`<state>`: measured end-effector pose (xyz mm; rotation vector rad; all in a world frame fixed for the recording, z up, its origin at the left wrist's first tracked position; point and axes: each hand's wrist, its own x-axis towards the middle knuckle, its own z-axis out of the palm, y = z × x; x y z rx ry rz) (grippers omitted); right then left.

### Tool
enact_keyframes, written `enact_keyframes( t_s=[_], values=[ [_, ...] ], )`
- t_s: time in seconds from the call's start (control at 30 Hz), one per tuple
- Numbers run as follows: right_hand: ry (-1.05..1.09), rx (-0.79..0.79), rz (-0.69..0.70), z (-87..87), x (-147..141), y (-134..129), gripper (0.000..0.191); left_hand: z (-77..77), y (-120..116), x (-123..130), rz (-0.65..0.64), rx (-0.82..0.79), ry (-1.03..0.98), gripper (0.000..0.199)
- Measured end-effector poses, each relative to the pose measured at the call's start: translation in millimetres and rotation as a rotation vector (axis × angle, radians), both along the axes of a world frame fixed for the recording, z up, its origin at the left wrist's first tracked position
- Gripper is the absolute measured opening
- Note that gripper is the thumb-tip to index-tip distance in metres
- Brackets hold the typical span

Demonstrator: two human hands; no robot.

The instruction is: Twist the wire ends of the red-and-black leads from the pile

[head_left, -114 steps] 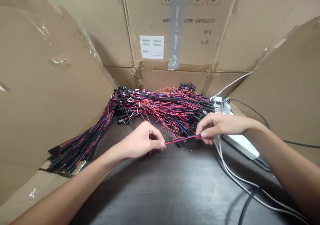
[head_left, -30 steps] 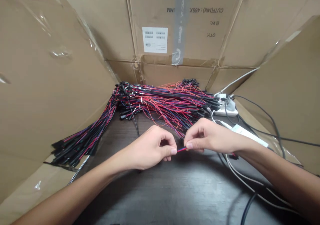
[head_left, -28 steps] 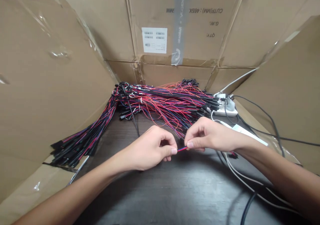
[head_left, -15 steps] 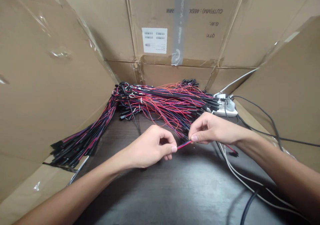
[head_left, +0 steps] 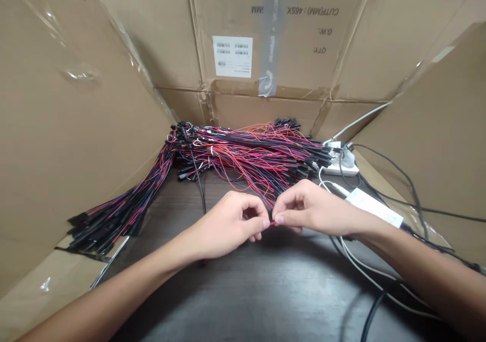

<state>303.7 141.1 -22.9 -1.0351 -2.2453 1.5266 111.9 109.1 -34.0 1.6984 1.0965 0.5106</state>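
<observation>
Between fingertips (head_left: 266, 223), red wire (head_left: 272, 223), long axis left-to-right

Table (head_left: 243, 291): from its middle, room toward six o'clock
Wires (head_left: 246, 155): block twelve — and nine
Adapter (head_left: 374, 206): blocks three
Cords (head_left: 372, 309): cross at four
Cardboard (head_left: 243, 110): walls beyond — ten, twelve, two

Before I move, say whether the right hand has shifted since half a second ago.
Yes. Judged against the white label on the cardboard, the right hand has moved left, toward the left hand, and slightly down in the view.
</observation>
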Motion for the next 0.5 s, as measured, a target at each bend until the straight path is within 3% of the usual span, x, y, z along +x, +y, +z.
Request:
enact_keyframes(
  t_s=[0.2,0.5],
  values=[
    [0.016,0.010,-0.013,-2.6,-1.4,-0.2,0.015,-0.9,-2.3,-0.6,-0.020,0.199,0.129,0.019],
    [0.025,-0.003,-0.003,-8.3,1.5,1.7,0.011,-3.7,0.2,-1.0,-0.021,-0.149,-0.028,0.017]
  ],
)
